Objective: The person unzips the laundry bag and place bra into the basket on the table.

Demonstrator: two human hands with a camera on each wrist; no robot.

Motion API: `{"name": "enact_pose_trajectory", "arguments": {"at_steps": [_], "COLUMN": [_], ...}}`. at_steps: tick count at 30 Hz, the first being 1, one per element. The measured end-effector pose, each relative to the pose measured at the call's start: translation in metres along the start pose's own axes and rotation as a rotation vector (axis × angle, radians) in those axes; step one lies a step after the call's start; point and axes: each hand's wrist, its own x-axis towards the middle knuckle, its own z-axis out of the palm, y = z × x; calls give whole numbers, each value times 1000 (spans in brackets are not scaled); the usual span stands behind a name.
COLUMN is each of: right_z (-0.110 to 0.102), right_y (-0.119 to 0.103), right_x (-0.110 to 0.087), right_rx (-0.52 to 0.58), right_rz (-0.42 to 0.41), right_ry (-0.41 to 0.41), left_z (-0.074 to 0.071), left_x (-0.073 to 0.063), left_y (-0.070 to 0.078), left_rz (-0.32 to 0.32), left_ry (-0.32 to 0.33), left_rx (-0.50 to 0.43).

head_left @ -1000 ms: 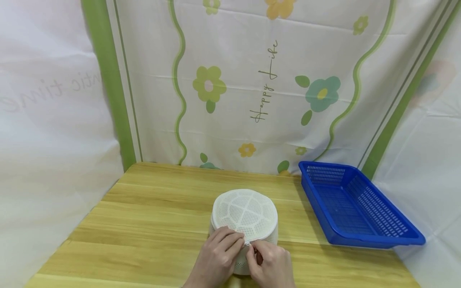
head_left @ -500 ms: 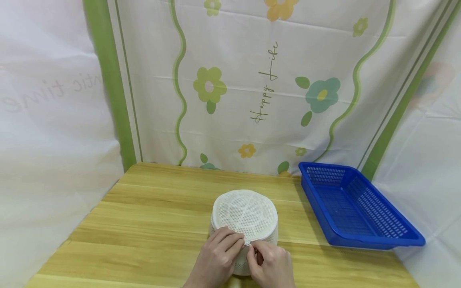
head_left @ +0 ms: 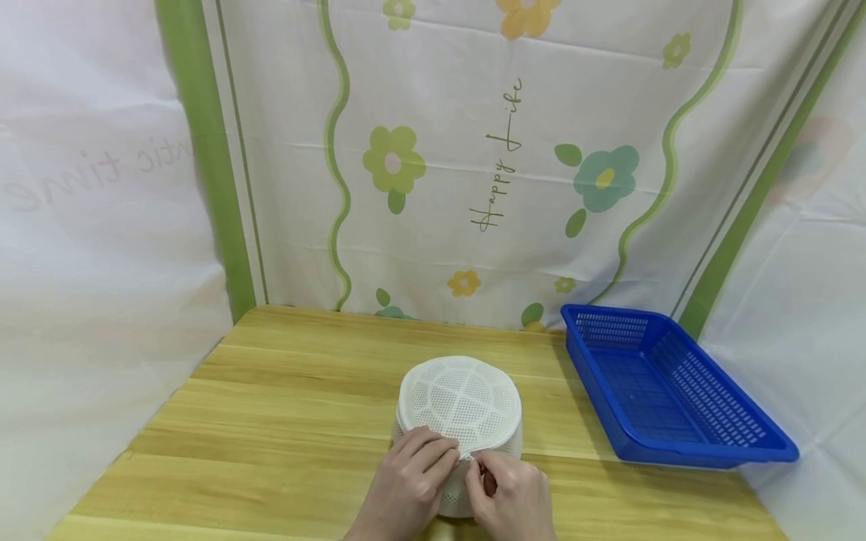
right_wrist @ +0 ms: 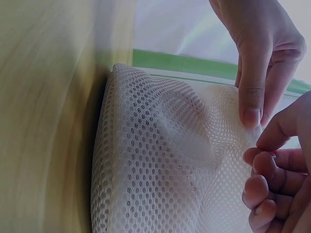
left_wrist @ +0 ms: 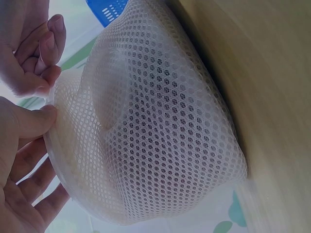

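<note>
A white, drum-shaped mesh laundry bag (head_left: 467, 391) stands upright on the wooden table, its round top facing up. At the near side of its rim, my left hand (head_left: 409, 477) pinches the edge, thumb below and fingers lying over the top. Just to the right, my right hand (head_left: 513, 492) pinches the small white zipper pull (head_left: 466, 457) between thumb and forefinger, other fingers curled. The left wrist view shows the mesh wall (left_wrist: 165, 111) dented inward near the top. In the right wrist view the two hands' fingertips nearly meet at the rim.
A blue plastic basket (head_left: 622, 432) with slotted sides sits at the table's right edge. Wood-grain tabletop (head_left: 271, 421) surrounds the bag. A white curtain (head_left: 433, 248) printed with flowers hangs behind the table, with more white cloth on both sides.
My right hand has shifted very slightly to the right at the rim, keeping its pinch. The left hand and the bag have stayed in place.
</note>
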Motion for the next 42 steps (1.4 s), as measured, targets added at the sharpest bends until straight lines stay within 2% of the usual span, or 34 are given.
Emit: {"name": "enact_pose_trajectory", "arguments": {"at_steps": [21, 30, 36, 42], "right_z": [0, -2, -2, -3], "right_y": [1, 2, 1, 0], "right_x": [0, 3, 3, 3], "right_rx": [-4, 26, 10, 10], "right_rz": [-7, 36, 19, 61], "right_ry": [25, -13, 15, -9], "left_z": [0, -1, -1, -1], "left_x": [0, 1, 2, 2], "left_y": [0, 1, 2, 2], "left_rz": [-5, 9, 13, 3], "left_ry": [-4, -11, -8, -15], "left_rx": [-22, 14, 24, 23]}}
